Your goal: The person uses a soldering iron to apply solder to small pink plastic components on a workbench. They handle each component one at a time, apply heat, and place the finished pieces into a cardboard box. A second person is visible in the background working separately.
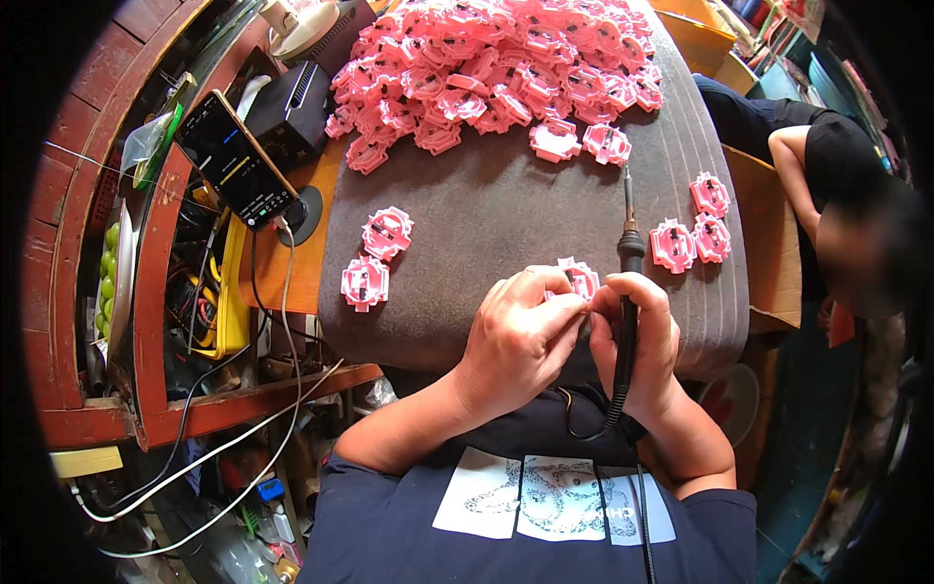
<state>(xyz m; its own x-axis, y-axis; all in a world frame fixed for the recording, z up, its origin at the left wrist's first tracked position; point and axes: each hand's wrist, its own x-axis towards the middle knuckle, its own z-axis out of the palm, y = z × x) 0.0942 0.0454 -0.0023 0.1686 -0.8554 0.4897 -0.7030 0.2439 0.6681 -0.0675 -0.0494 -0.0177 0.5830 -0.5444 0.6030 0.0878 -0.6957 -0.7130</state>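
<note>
My left hand (522,326) is closed, its fingers against a pink plastic housing (584,278) with dark and metal bits inside. Part of that housing is hidden behind the fingers. A soldering iron (630,255) with a black handle is gripped in my right hand (642,341), its metal tip pointing up and away from me. My right thumb and fingertips meet my left fingertips at the near side of the housing; whatever small thing is between them cannot be made out. The iron's black cable runs down over my dark shirt.
A large heap of pink housings (486,73) covers the far end of the grey mat (486,209). Two housings (365,282) lie at left, three more (673,245) at right. A phone (233,161) stands at left with cables hanging. Another person (837,165) is at right beside cardboard boxes (769,243).
</note>
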